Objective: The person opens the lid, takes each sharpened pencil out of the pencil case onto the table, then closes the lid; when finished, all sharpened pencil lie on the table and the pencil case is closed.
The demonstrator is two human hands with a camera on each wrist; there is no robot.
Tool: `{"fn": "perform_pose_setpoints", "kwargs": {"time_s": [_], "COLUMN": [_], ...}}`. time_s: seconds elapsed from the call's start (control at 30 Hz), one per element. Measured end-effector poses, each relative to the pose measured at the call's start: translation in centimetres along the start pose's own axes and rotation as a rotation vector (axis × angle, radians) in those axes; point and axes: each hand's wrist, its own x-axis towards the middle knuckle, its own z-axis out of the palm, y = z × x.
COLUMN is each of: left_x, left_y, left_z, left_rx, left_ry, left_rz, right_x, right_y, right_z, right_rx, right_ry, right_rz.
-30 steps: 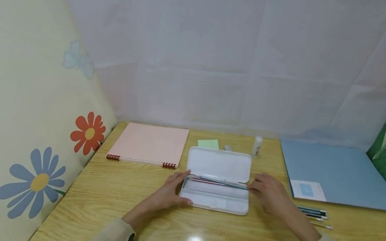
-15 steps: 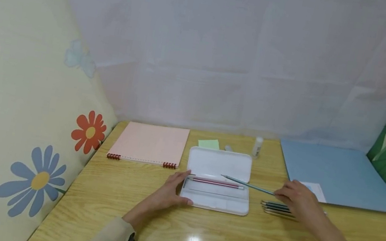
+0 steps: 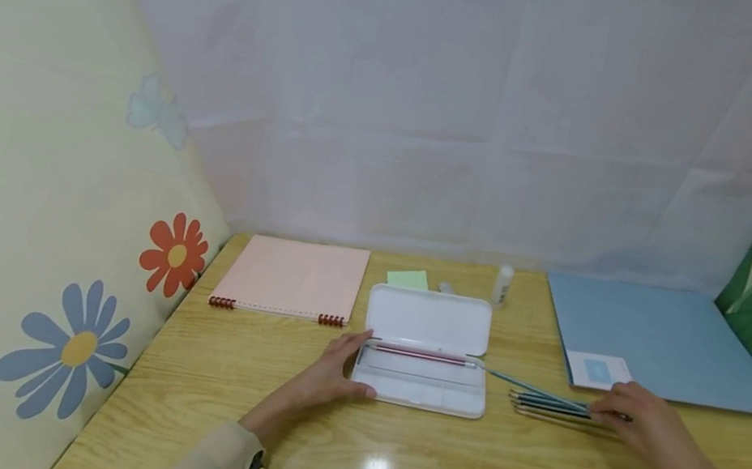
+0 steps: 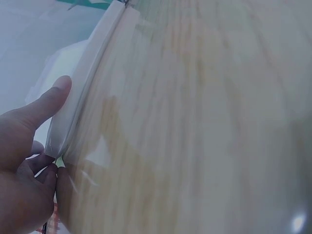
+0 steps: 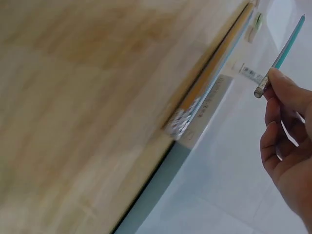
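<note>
At the left end of an open white pencil case (image 3: pixel 419 397), my left hand (image 3: pixel 327 374) holds the box between thumb and fingers. In the left wrist view, the thumb (image 4: pixel 51 100) lies along the case's front wall. A dark red pencil (image 3: pixel 426 356) lies in the case's back compartment. My right hand (image 3: pixel 637 423) pinches a teal pencil (image 3: pixel 532 388) near its rear end, thumb against fingers. That pencil slants above a bundle of several pencils (image 3: pixel 543 409) on the table, its tip pointing toward the case. The right wrist view shows the held pencil (image 5: pixel 288 43) raised off the table.
A pink spiral notebook (image 3: pixel 298 280) lies back left. Behind the case are a green sticky note (image 3: pixel 407 279), a small grey object (image 3: pixel 445 287) and a white bottle (image 3: pixel 502 286). A large blue folder (image 3: pixel 669 342) with a white label lies back right.
My right hand has moved right, lifting the teal pencil out of the case and carrying it over the bundle. The red pencil stays in the case. My left hand has not moved.
</note>
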Motion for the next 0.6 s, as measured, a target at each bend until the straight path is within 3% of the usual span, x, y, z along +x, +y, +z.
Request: {"fn": "perform_pose_setpoints", "kwargs": {"time_s": [0.3, 0.6], "left_x": [0.0, 0.0], "left_y": [0.0, -0.1], "left_z": [-0.1, -0.1], "left_rx": [0.007, 0.013], "left_ry": [0.000, -0.003], "left_rz": [-0.001, 0.009], "right_x": [-3.1, -4.6], "right_y": [1.8, 2.3], "right_z": [-0.1, -0.6], "right_rx": [0.030, -0.028], "right_ry": [0.042, 0.049], "right_rz": [-0.103, -0.095]}}
